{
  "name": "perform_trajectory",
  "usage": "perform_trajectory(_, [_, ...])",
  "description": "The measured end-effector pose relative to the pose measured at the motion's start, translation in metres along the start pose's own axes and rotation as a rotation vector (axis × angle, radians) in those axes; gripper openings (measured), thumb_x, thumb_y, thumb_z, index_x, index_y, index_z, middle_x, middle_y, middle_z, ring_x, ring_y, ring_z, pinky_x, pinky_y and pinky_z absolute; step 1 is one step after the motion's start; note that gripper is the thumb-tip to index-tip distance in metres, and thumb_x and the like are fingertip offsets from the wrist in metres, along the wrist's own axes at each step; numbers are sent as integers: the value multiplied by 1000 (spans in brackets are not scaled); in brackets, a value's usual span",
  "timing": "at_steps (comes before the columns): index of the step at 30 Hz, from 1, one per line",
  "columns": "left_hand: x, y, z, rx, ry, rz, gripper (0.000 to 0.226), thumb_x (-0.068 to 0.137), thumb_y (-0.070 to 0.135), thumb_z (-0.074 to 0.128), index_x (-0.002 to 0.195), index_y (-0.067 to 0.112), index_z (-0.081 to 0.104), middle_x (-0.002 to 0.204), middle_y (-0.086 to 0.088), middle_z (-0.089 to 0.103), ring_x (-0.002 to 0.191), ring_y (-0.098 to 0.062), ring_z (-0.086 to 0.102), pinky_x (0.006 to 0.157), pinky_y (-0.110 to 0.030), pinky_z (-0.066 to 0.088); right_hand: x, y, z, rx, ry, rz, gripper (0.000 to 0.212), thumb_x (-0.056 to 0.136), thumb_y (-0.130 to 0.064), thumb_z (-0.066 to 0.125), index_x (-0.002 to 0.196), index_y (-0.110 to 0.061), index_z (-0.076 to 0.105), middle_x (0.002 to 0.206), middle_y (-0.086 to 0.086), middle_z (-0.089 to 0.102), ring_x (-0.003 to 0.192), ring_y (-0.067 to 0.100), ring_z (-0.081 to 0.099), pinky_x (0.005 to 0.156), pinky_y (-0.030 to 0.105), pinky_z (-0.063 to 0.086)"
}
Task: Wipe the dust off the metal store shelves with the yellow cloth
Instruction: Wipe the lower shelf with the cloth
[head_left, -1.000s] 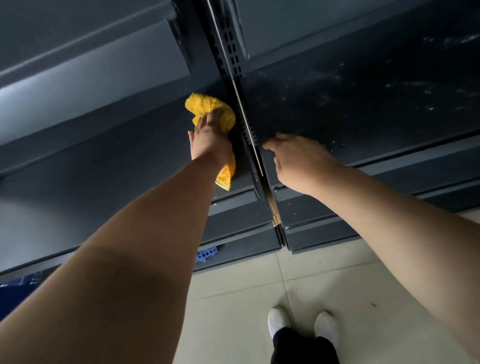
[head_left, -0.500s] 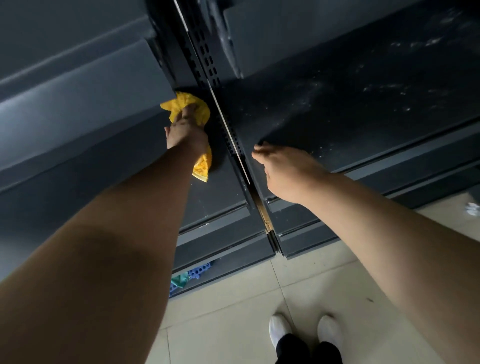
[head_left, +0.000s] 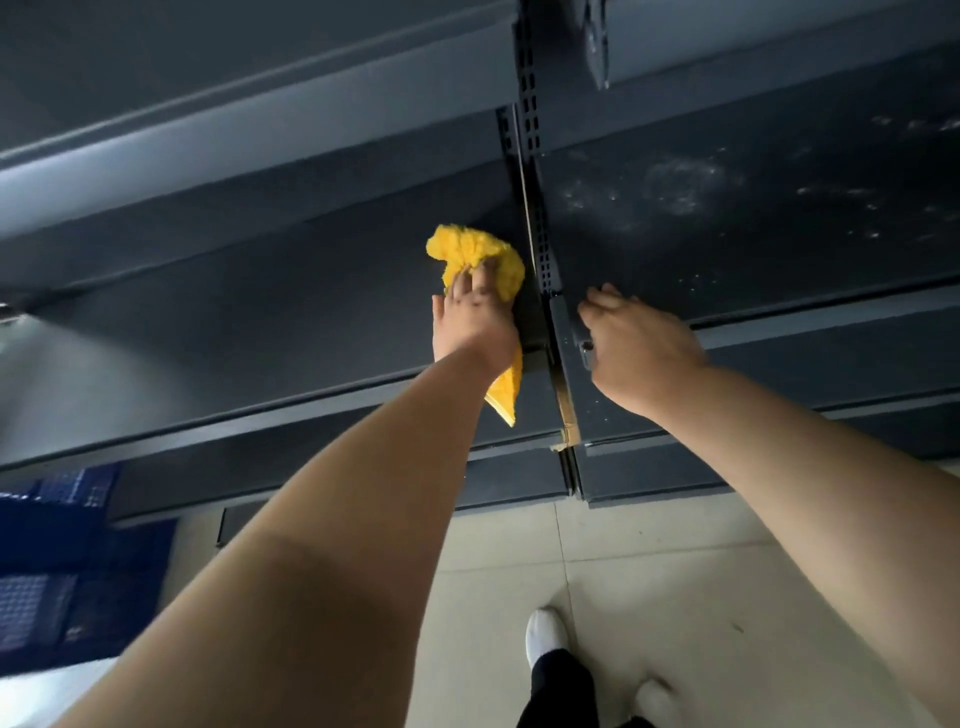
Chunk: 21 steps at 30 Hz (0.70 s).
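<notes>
left hand (head_left: 475, 322) presses yellow cloth (head_left: 475, 254) flat on shelf (head_left: 260, 312); right hand (head_left: 641, 343), loosely curled, touches shelf edge.

Two shelves side by side, a slotted upright between them

The cloth (head_left: 475, 254) lies on the left shelf (head_left: 260, 322) under the left hand (head_left: 475, 325), just left of the upright (head_left: 540, 244); the right hand (head_left: 641, 348) rests on the right shelf's (head_left: 779, 234) near edge.

the left hand (head_left: 475, 325) covers much of the yellow cloth (head_left: 475, 252); its palm side is hidden.
</notes>
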<state>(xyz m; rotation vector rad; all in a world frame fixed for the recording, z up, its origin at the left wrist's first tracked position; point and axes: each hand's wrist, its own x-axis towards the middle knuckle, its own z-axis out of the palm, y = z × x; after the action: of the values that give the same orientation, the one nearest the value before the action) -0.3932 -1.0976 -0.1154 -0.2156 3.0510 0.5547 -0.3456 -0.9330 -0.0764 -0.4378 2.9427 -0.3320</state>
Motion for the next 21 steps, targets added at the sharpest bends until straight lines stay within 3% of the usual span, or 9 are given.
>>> perform_trajectory(6, [-39,-37,-18,20,2,-138,57,97,19,37,150,16,15,155,-6,24,142,-25,21,118,-43,8,-17,-15,10,5,-45,-60,48,89,-1,47,136,-5,44,144,7,42,139,21,31,113,33,25])
perform_trajectory(9, [-58,-54,-25,55,29,-169,58,95,17,43,148,20,21,150,-4,31,137,-26,29,116,-44,18,-25,-25,18,28,-38,-74,45,89,-3,49,133,-8,46,143,3,43,138,19,33,108,35,33])
perform_trajectory(12, [-71,-69,-32,127,70,-160,53,94,22,50,143,25,29,138,-5,43,122,-28,40,100,-41,36,-33,-33,25,55,-57,-74,43,90,-6,49,132,-10,47,146,1,40,141,16,28,104,37,38])
perform_trajectory(15, [-75,-64,-41,123,32,-178,46,94,26,48,139,24,35,129,-7,49,116,-30,43,86,-41,41,-31,-34,24,52,-83,-44,41,89,-6,50,129,-10,49,141,2,44,136,18,36,99,39,42])
perform_trajectory(18, [-70,-42,-51,-86,-82,-219,47,93,28,45,140,24,37,121,-6,54,108,-30,51,74,-36,42,-29,-30,16,35,-86,-18,45,89,-7,49,134,-11,45,143,3,42,136,19,35,101,39,40])
perform_trajectory(21, [-64,-5,-60,-581,-222,-281,46,89,18,45,135,24,45,117,-4,60,104,-27,58,85,-36,49,-31,-16,3,2,-37,6,48,92,-8,46,139,-10,40,148,4,37,142,19,26,108,36,33])
